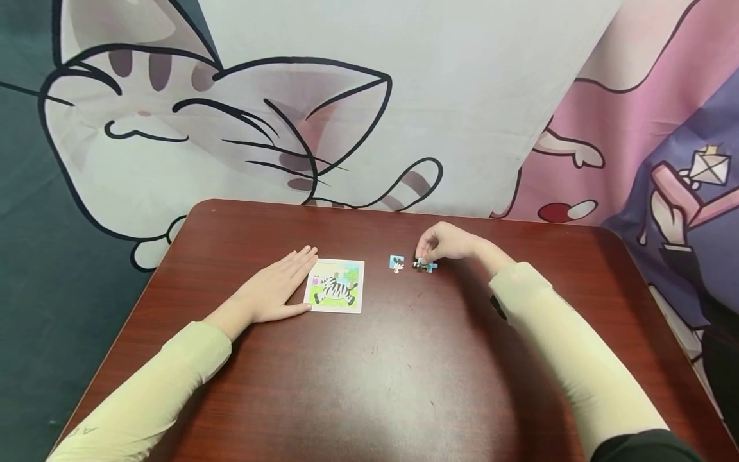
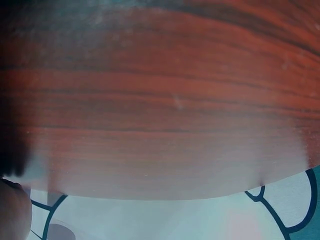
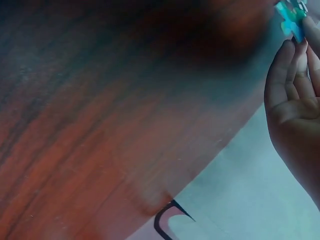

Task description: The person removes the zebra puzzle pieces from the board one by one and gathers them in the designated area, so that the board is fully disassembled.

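Observation:
A square zebra picture puzzle [image 1: 333, 286] with a white border lies flat on the table. My left hand [image 1: 281, 289] rests flat beside it, fingers straight, with fingertips and thumb at its left edge. To the right of the picture lies a loose blue jigsaw piece [image 1: 396, 263] with black-and-white print. My right hand [image 1: 447, 242] pinches a blue-green jigsaw piece [image 1: 427, 265] between thumb and fingers, at or just above the tabletop. In the right wrist view that jigsaw piece [image 3: 293, 22] shows at the fingertips, partly cut off by the frame. Only a sliver of the left hand [image 2: 15, 212] appears in the left wrist view.
The reddish-brown wooden table [image 1: 369, 385] has rounded far corners. Behind its far edge hangs a cloth backdrop [image 1: 462, 109] with a cartoon cat. Someone else's dark-clothed arm [image 1: 707, 308] shows at the right edge.

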A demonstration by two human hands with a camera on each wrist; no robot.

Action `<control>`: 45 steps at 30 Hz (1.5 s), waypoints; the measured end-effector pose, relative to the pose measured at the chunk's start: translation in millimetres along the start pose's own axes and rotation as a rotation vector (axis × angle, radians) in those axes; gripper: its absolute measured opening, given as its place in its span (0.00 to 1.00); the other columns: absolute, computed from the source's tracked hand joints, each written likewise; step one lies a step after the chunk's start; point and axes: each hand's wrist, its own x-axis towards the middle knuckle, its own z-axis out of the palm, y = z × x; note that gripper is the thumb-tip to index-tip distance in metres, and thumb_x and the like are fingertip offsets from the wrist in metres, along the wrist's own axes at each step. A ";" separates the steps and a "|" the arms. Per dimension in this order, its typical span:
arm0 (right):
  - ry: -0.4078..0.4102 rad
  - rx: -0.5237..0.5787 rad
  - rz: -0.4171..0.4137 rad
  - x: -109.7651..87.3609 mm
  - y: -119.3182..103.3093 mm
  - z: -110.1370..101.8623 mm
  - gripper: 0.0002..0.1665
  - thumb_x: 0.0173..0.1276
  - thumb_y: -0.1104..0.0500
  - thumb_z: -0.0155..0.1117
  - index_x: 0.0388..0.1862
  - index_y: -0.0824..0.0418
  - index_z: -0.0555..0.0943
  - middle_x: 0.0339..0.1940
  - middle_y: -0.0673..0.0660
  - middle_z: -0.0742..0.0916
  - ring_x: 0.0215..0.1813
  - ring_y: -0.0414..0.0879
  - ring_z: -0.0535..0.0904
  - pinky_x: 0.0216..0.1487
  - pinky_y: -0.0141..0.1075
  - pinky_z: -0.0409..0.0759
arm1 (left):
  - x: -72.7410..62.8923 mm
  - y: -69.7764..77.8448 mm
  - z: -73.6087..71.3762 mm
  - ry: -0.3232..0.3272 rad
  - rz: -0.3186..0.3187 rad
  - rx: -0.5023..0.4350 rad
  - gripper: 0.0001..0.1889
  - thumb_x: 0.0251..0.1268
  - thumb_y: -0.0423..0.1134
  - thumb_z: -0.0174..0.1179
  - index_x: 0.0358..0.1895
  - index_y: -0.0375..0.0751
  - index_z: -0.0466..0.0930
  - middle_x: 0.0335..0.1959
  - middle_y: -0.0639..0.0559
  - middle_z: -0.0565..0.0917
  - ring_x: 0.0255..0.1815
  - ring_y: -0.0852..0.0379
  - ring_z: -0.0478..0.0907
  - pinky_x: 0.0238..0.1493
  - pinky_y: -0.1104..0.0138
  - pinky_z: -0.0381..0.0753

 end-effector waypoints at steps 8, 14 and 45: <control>0.092 -0.062 -0.017 -0.6 5.9 8.8 0.03 0.64 0.71 0.73 0.37 0.68 0.90 0.29 0.58 0.90 0.33 0.36 0.79 0.39 0.27 0.79 | -0.1 -0.6 -0.3 -0.003 -0.007 0.008 0.52 0.74 0.66 0.57 0.86 0.31 0.50 0.89 0.39 0.51 0.90 0.44 0.48 0.89 0.51 0.55; 0.139 -0.075 0.007 -0.7 12.5 15.1 0.05 0.63 0.71 0.73 0.37 0.66 0.91 0.28 0.54 0.91 0.32 0.35 0.80 0.38 0.27 0.80 | -1.3 0.4 -0.3 -0.007 -0.009 -0.003 0.52 0.74 0.65 0.57 0.86 0.32 0.50 0.89 0.39 0.51 0.90 0.44 0.48 0.89 0.51 0.56; 0.229 0.003 -0.057 6.6 -1.3 16.5 0.05 0.66 0.67 0.75 0.41 0.64 0.91 0.33 0.57 0.93 0.36 0.36 0.84 0.46 0.28 0.83 | 0.2 0.9 0.5 -0.012 -0.012 0.008 0.52 0.74 0.65 0.56 0.86 0.31 0.49 0.89 0.39 0.51 0.90 0.43 0.48 0.89 0.51 0.55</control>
